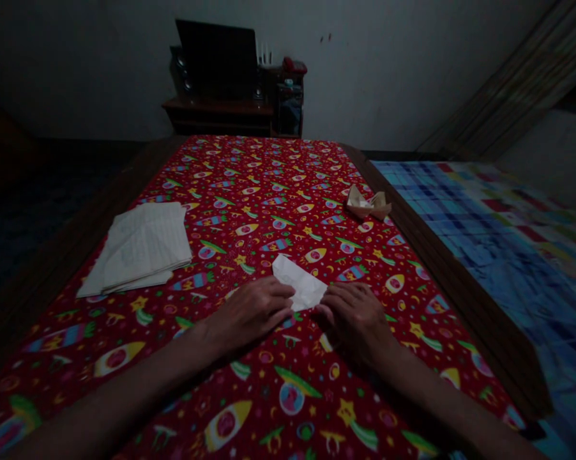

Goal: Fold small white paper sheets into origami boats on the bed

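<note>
A small piece of folded white paper (298, 282) lies on the red patterned cloth in front of me. My left hand (255, 308) has its fingers closed at the paper's left lower edge, pressing it against the cloth. At the right corner, my right hand (357, 313) grips the paper with curled fingers; its thumb is mostly hidden. The sheet has slanted folded edges, and its upper tip points away to the left. Dim light hides the finer creases.
Left of my hands sits a stack of printed paper sheets (142, 246). A folded brown paper piece (368, 203) stands near the table's right edge. Beyond the red tablecloth (278, 396), a dark monitor (218, 61) rests on a low wooden stand (216, 108). A blue checked covering (441, 223) spreads at right.
</note>
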`<state>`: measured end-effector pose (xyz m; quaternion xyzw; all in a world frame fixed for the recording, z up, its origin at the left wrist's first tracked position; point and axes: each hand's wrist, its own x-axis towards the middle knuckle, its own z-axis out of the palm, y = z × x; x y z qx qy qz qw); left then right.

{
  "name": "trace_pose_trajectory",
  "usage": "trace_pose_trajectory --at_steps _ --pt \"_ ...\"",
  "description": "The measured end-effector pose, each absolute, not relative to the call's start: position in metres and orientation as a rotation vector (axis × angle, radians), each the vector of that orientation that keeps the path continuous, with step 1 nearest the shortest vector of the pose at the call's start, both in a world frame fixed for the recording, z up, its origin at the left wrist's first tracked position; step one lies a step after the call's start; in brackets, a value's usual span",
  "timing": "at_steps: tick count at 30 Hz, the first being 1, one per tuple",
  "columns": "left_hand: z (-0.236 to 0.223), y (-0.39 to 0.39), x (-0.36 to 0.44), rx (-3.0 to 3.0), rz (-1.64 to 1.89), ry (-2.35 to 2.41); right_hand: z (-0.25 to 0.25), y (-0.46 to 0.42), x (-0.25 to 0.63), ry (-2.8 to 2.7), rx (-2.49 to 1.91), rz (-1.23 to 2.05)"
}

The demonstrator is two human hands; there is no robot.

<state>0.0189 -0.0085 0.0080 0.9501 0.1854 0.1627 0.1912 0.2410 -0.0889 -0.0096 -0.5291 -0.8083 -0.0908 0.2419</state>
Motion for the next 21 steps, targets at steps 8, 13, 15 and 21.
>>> trace_pose_trajectory --at_steps 8,13,15,21 --pt "0.008 0.019 0.030 2.379 0.331 0.586 -0.001 -0.080 0.229 -2.150 -1.862 -0.188" --pt "0.000 0.030 0.032 2.400 0.329 0.584 -0.001 -0.081 0.232 -2.116 -1.831 -0.074" --pt "-0.004 0.036 0.033 2.480 0.392 0.577 -0.003 -0.078 0.234 -2.101 -1.801 0.000" --pt "-0.006 0.051 0.034 2.690 0.430 0.547 -0.012 -0.074 0.238 -2.018 -1.750 0.062"
